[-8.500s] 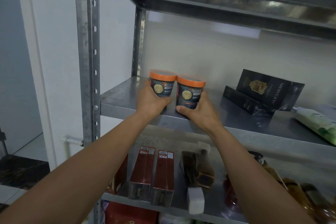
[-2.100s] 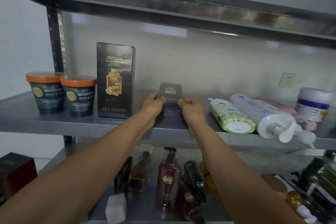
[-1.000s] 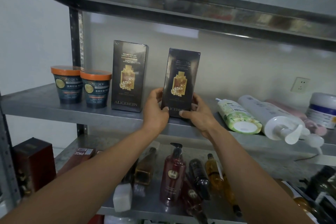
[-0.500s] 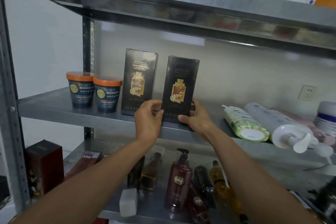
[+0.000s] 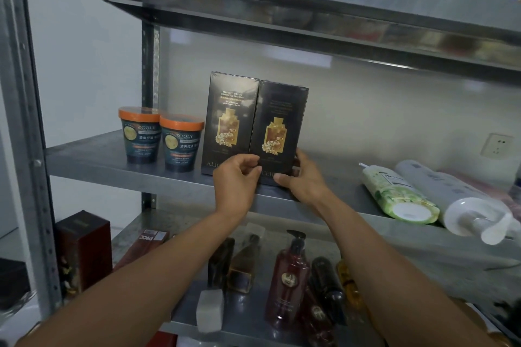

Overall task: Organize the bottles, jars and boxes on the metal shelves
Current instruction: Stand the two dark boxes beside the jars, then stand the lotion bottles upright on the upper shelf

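**Second box pushed up against the first**

The second black box (image 5: 279, 126) has been slid left since a moment ago, so the gap is gone. Its bottom is held by both hands. The left hand (image 5: 235, 186) is curled at its lower left edge, and the right hand (image 5: 301, 177) is wrapped round its lower right corner. The box is stood upright on the middle shelf (image 5: 112, 160), touching the first black box (image 5: 229, 121). Two orange-lidded tubs (image 5: 160, 138) are stood further left. Two bottles (image 5: 423, 197) are laid down at the right.
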